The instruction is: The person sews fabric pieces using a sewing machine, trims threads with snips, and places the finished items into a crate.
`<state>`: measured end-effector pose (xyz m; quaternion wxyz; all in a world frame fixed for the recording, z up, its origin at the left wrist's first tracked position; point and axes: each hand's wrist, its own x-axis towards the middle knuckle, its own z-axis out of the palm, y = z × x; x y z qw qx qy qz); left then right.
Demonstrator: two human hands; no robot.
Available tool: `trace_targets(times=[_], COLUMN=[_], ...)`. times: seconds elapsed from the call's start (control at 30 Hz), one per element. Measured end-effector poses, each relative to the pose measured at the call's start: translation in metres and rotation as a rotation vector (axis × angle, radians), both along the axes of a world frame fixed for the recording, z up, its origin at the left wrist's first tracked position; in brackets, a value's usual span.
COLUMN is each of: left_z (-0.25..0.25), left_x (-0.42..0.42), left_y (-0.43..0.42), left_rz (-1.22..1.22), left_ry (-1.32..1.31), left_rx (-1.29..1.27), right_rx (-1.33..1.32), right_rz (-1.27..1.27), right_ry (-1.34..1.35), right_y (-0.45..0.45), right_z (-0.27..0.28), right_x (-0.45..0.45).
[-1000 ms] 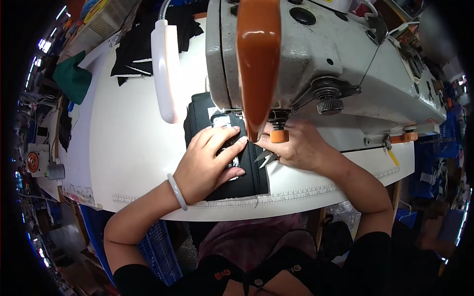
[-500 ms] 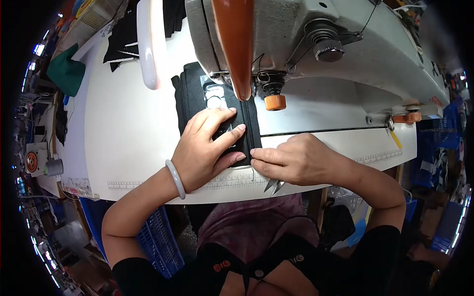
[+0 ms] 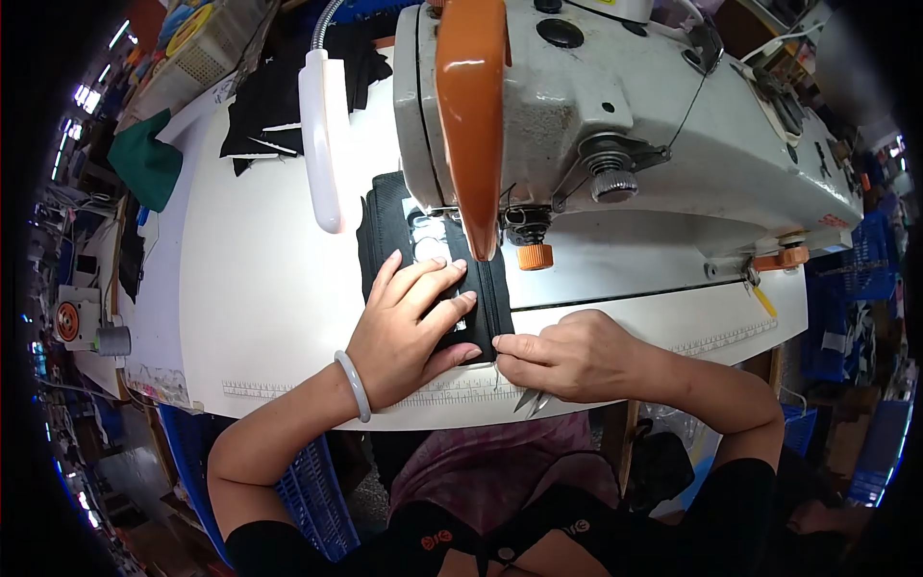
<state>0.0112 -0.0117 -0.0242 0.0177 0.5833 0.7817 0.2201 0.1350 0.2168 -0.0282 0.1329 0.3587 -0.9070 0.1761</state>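
A black fabric piece [image 3: 385,226] with a long zipper-like strip down its right side and a shiny patch in its middle lies under the head of a sewing machine [image 3: 538,106]. Flat on it, fingers spread, rests my left hand [image 3: 409,327], wearing a pale bangle [image 3: 352,385]. My right hand [image 3: 577,356] is closed, its thumb and fingertips at the lower right edge of the fabric. Metal blades, seemingly thread snips [image 3: 531,402], stick out beneath that hand; their grip is hidden in the palm. The needle is hidden behind an orange guard [image 3: 468,125].
A white lamp [image 3: 324,144] hangs left of the machine head. Black fabric scraps [image 3: 264,106] and green cloth [image 3: 146,161] lie at the back left. A printed ruler [image 3: 721,337] runs along the table's front edge. A blue basket [image 3: 312,495] stands below.
The camera view has tilted upward, so the machine and table appear lower in the picture. Both hands keep nearly the same pose on the fabric.
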Motion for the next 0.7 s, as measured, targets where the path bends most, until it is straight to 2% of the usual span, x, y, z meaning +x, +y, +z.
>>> trace_targets(times=[0.17,0.43,0.57,0.7], left_z=[0.000,-0.003,-0.008,-0.007], left_x=[-0.004,-0.042,-0.066,-0.087], left_y=[0.001,0.017,0.023,0.030], left_rz=[-0.002,0.079,0.108,0.107], left_ry=[-0.006,-0.082,-0.096,-0.065], left_rx=[-0.004,-0.086,-0.151,-0.069], right_rx=[0.076,0.002,-0.064,-0.068], right_rz=[-0.005,-0.074,-0.184,-0.329], right_ry=[0.029,0.075,-0.106,-0.307], right_y=[-0.001,0.011,0.015,0.012], right_z=[-0.001,-0.011,-0.012,0.003], right_x=[0.000,-0.038,-0.053,-0.056])
